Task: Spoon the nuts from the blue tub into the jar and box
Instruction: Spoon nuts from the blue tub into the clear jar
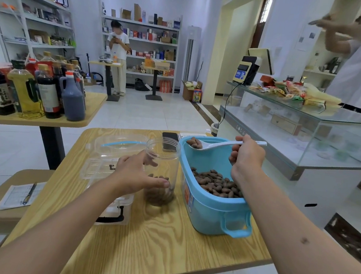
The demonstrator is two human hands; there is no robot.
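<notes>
Right hand [246, 157] first: I've got its fingers curled around the handle of a white plastic spoon [222, 145], and the bowl of that spoon carries a small heap of brown nuts, hanging over the far end of the light-blue plastic tub [210, 207]. More brown oval nuts [215, 182] lie loose across the tub's floor, and the tub sits on the right side of the pale wood-grain bench [155, 239].

Over to my left hand [137, 174]: thumb and fingers are wrapped round the tall clear plastic jar [162, 157], which stands upright just left of the tub, nearly touching its wall. A low layer of nuts shows at the jar's bottom, a bit blurred.

Left of the jar, partly under my left forearm, sits the clear plastic box [112, 152] with a black latch, its transparent lid standing open; I can make out only a few dark bits inside.

Behind the jar, a dark phone [170, 136] lies flat on the bench.
</notes>
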